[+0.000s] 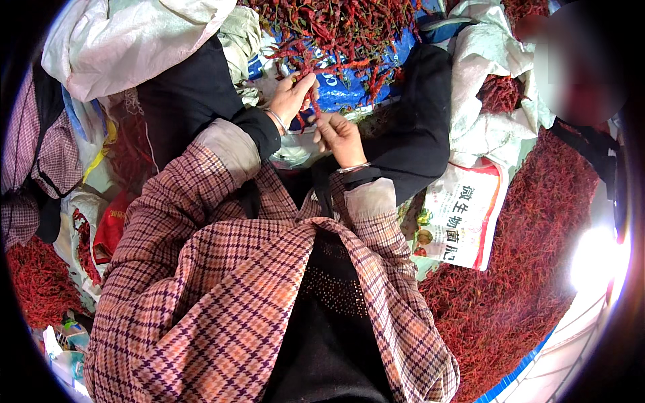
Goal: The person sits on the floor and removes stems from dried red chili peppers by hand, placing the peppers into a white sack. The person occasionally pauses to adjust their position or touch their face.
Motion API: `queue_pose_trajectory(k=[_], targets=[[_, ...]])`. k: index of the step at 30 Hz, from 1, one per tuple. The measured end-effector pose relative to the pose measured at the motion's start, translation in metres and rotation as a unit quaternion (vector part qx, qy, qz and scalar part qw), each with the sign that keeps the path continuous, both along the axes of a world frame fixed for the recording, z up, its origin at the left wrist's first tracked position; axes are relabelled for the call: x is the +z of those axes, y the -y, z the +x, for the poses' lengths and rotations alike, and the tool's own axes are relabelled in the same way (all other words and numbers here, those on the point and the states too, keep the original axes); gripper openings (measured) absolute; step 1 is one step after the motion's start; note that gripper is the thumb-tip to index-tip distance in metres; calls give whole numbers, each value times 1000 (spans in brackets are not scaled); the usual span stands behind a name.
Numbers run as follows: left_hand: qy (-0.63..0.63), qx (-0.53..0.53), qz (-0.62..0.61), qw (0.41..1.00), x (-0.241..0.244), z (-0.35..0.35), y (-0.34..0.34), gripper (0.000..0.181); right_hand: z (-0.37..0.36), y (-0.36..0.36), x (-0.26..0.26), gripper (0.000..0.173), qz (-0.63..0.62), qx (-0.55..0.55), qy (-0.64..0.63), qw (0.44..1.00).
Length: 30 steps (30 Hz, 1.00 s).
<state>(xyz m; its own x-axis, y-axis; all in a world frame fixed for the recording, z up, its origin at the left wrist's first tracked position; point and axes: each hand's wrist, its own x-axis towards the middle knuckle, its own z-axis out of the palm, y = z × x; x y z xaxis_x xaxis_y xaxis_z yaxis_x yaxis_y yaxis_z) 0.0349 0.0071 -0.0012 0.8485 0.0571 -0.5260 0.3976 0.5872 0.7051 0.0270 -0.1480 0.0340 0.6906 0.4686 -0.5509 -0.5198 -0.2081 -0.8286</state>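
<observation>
My left hand (288,103) grips a small bunch of dried red chillies (305,65), some with stems. The thumb lies over them, and a few tips hang below the fingers. Just below it to the right, my right hand (342,138) pinches the end of one long red chilli (316,107) between thumb and fingers. Its upper part runs up to the bunch in the other hand. Beyond both hands a heap of red chillies (332,25) with greenish stems lies on a blue printed plastic sack (340,95). Several loose pods rest on the sack's near part.
A white woven sack (484,55) holding chillies stands at right, above a printed white-and-red bag (461,221). A wide spread of red chillies (534,252) covers the right side. Another white sack (136,45) lies upper left. A person's checked sleeve (58,151) shows at the left rim.
</observation>
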Motion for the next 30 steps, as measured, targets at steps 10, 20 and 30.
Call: queue_pose_trajectory(k=[10,20,30], targets=[[137,-161,42,976,3,-1,9,19,59,6,15,16,49,-108,30,993],[85,-244,124,958,9,-17,7,17,36,16,2,8,56,-72,91,992],[345,-410,452,714,15,-19,2,17,19,54,10,4,31,63,24,997]])
